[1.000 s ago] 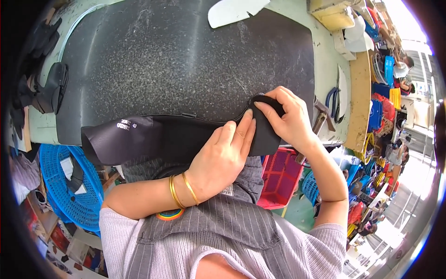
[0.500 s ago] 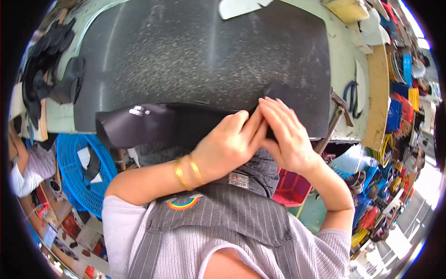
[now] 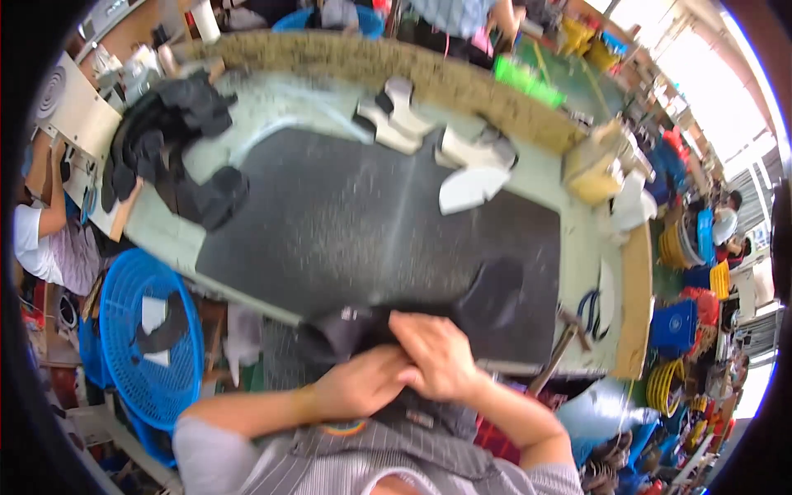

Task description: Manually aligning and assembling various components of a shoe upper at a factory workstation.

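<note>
A long black leather-like piece point(image 3: 493, 299) lies along the near edge of the dark work mat point(image 3: 330, 214), its left end point(image 3: 337, 332) curling over the edge with small pale marks. My right hand point(image 3: 437, 355) lies across it near the middle, fingers close together and stretched over the material, thumb tucked toward me. Against it, from the left, my left hand point(image 3: 363, 381) is closed at the piece's near edge; its fingertips are partly hidden and blurred. A hammer point(image 3: 559, 351) rests at the mat's right side, beside blue-handled scissors point(image 3: 589, 313).
Dark shaped pieces point(image 3: 165, 132) are heaped at the table's left. White cut pieces point(image 3: 473, 188) lie toward the back. A blue basket point(image 3: 151, 388) stands at lower left, close to another person's arm point(image 3: 51, 194). A yellow block point(image 3: 590, 169) sits at the far right corner.
The view has tilted up, showing the table's far side. Both hands have shifted left along the black piece, and much more of its right end now shows beyond my right hand.
</note>
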Demonstrator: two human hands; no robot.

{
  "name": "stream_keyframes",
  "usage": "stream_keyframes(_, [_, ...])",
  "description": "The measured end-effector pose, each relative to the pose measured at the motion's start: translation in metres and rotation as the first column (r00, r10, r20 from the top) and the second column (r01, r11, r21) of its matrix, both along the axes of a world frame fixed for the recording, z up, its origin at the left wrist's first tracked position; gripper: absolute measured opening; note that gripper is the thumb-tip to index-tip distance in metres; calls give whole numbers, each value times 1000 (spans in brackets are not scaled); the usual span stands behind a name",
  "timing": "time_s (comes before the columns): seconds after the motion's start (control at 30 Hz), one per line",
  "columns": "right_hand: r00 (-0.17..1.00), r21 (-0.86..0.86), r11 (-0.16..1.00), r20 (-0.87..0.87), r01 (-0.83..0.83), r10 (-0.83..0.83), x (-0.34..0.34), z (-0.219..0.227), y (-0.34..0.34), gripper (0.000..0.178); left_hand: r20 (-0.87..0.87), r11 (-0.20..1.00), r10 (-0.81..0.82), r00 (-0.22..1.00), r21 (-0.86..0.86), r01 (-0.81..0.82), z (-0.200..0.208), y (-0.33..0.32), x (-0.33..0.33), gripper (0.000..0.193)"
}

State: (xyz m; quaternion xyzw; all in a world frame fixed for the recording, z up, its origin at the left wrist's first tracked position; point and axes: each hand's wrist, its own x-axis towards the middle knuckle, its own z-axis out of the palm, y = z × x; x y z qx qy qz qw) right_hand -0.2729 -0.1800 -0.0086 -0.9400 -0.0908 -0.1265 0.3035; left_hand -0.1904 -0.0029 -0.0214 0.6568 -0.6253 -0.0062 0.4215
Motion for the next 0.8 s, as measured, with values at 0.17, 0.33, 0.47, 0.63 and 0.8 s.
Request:
stream_keyframes(0.17, [991,-210,977,135,22,7,3,8,20,64,587,998,59,808,-10,-65,-1,79,54,25])
stream_keyframes(0.33, [974,-354,920,203,171,-103,19,7,34,39,345,952,260,902,62,-299,8,31,54,29])
stream_keyframes(0.47, [953,-388,871,151,301,-262,33,11,41,20,210,944,309,928,49,-325,3,16,58,43])
stream_keyframes(0.63, [908,-345,912,-269,221,-322,70,35,5,13,51,925,378,924,11,-379,-6,18,64,54])
stream_keyframes(0.8, [917,53,924,-154,379,-367,62,28,17,14,-103,898,437,893,105,-427,2,18,75,55])
